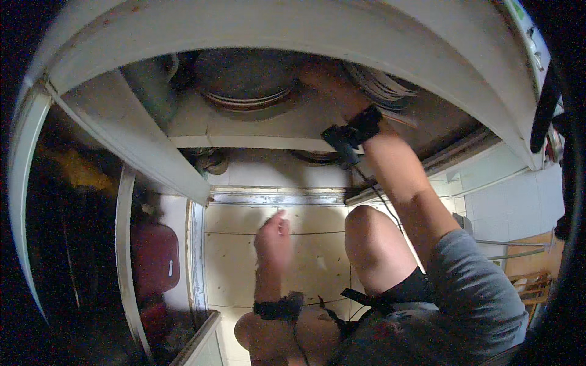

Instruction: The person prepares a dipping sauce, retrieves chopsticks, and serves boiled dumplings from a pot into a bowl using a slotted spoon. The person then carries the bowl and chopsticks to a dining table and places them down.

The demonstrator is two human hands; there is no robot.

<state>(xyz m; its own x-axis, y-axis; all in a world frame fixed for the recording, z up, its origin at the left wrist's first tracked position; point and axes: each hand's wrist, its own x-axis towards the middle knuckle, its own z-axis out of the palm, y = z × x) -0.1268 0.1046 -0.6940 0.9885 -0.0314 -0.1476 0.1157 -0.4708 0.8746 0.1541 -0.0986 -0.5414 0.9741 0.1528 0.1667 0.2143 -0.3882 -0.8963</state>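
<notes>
My right hand (320, 78) reaches into a dim cabinet, between a large round dark pan or lid (247, 75) and a stack of plates (382, 87). Its fingers are in shadow, so any grip is hidden. Lower down, over the tiled floor, my left hand (273, 233) has its fingers curled, with nothing visible in them. Black straps with cables are round both wrists. Beneath the round item, the rims of dishes or trays (252, 101) show on the cabinet shelf (256, 142).
A cabinet post (151, 119) stands left of the shelf. On the lower level are small bowl-like items (213, 162) and a dark round dish (316, 157). A dark red container (155, 258) sits in the left compartment. A metal door track (274, 198) borders the floor, near my knees.
</notes>
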